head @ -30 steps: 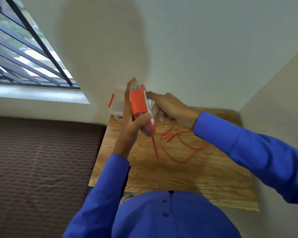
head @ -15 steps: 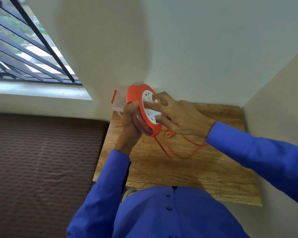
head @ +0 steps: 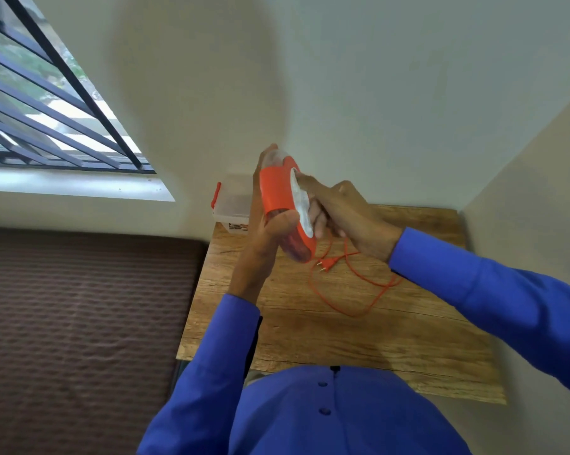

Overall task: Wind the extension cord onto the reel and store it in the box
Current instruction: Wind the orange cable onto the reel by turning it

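Observation:
I hold an orange cord reel (head: 277,192) with a white socket face upright above the wooden table (head: 310,326). My left hand (head: 267,234) grips its rim from the left, thumb across the orange band. My right hand (head: 339,215) presses fingers on the white face from the right. A thin orange cord (head: 356,290) hangs from the reel's lower edge and lies in a loose loop on the table, ending in a two-pin plug (head: 326,265). A clear plastic box (head: 232,205) with an orange latch stands at the table's far left corner, partly hidden by the reel.
The small table sits in a corner, with walls behind and to its right. A brown textured mattress (head: 80,323) lies to the left, under a barred window (head: 31,110). My blue shirt covers the table's near edge.
The reel has turned from showing its white socket face to standing edge-on. The loose loop of cord on the table has shifted and the plug now lies free of my hand.

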A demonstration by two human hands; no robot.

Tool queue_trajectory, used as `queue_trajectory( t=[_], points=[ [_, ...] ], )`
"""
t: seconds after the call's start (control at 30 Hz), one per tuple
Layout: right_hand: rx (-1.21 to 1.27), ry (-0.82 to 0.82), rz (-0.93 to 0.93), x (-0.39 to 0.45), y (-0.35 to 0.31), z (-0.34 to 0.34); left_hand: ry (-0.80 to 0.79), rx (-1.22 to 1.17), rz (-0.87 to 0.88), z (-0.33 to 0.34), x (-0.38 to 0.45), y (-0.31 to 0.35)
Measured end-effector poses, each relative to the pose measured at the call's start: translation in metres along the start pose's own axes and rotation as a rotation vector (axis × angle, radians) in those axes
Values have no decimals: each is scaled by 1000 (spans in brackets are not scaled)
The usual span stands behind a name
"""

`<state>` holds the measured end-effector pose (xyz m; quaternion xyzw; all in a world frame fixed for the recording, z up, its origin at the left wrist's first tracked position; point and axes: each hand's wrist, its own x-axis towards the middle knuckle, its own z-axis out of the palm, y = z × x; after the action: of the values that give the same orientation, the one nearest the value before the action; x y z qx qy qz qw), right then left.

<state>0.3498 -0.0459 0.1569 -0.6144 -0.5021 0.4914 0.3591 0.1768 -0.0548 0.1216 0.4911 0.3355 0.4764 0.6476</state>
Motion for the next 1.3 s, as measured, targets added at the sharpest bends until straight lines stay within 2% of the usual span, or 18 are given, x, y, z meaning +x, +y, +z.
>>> queue_trajectory(
  t=[0.03, 0.1, 0.13, 0.23, 0.3, 0.37, 0.47, 0.6, 0.67, 0.73, 0.83, 0.93, 1.0, 1.1, 1.17, 1.23, 1.3],
  points=[
    [-12, -23, 17, -2, -1, 1, -2, -1, 19, 0, 0, 1],
    [-72, -6, -91, -4, -4, 2, -78, -15, 64, 2, 1, 1],
    [-127, 27, -200, -5, -4, 1, -129, -60, 80, 2, 1, 1],
    [-494, 105, -584, -8, -1, -6, -56, -262, 62, 1, 1, 3],
    [-815, -8, -781, -12, 0, -9, -39, -310, 62, -3, 1, 2],
    [-1055, -154, -877, -11, 1, -12, -34, -329, 37, -7, 2, 1],
    [-1187, -251, -883, -7, -3, -16, -65, -388, -32, -10, 0, 0],
    [-1114, -277, -938, -4, -11, -21, -80, -448, -74, -6, -2, -4],
    [-1048, -210, -922, -3, -14, -20, -99, -485, -80, -4, -2, -4],
    [-895, -99, -825, -6, -17, -16, -102, -483, -71, -4, 0, -5],
    [-599, 1, -585, -8, -19, -7, -95, -441, -14, -5, 3, -8],
    [-522, 82, -449, -1, -18, -1, -51, -408, 29, -5, 2, -13],
    [-530, 132, -385, 1, -14, 5, -4, -416, 43, -4, -1, -18],
    [-524, 220, -289, 1, -9, 15, -19, -414, 86, 0, -3, -21],
    [-606, 261, -266, 0, -12, 18, -9, -427, 89, 1, -2, -24],
    [-786, 308, -327, -3, -12, 19, 4, -436, 101, 1, 0, -26],
    [-903, 362, -496, -9, -8, 19, 1, -459, 120, 1, 1, -27]
  ],
)
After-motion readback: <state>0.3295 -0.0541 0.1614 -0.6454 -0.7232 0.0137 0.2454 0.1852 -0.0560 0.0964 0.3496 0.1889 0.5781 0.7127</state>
